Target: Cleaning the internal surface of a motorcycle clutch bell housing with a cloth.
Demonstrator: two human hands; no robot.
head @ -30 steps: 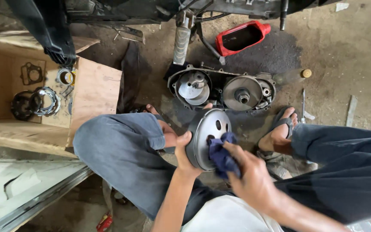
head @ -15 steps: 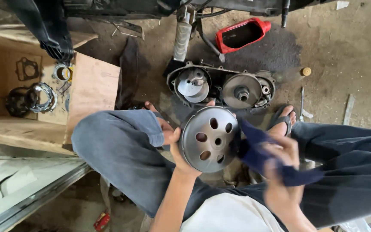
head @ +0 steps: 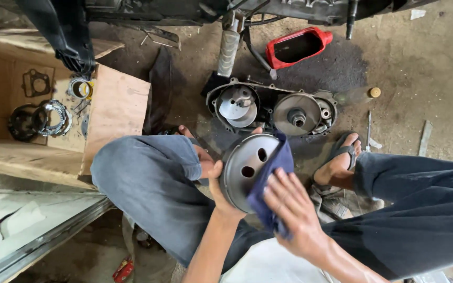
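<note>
Your right hand (head: 294, 209) has come back from your right knee and now presses the blue rag (head: 268, 183) flat against the drum (head: 247, 167). Your left hand (head: 221, 194) grips the drum's lower edge between your knees. Beyond it lies the open engine case (head: 271, 107), then a red tray (head: 297, 46).

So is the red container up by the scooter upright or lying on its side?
On its side. The red container lies flat on the dark stained floor, its cut-open face up, showing a dark inside.
</note>
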